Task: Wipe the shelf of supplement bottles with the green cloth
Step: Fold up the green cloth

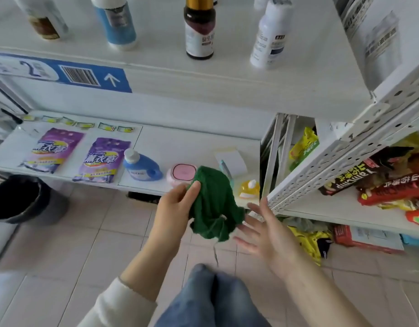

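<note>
The green cloth (pixel 212 206) hangs bunched in the air in front of the lower shelf, pinched by my left hand (pixel 174 207) at its upper left. My right hand (pixel 267 228) is spread open just right of the cloth, its fingertips close to the cloth's lower right corner. Above, the white upper shelf (pixel 227 74) carries several supplement bottles: a dark one with a gold cap (pixel 199 29), a white one (pixel 269 36), a blue-and-white one (pixel 116 22) and a brown-labelled one (pixel 45 22). All stand upright.
The lower shelf (pixel 180 147) holds two purple pouches (pixel 102 159), a blue detergent bottle (pixel 140 165), a pink box (pixel 181 173) and a yellow item (pixel 248 188). A black bin (pixel 21 199) stands on the floor left. A perforated rack (pixel 321 168) with snack packets is at right.
</note>
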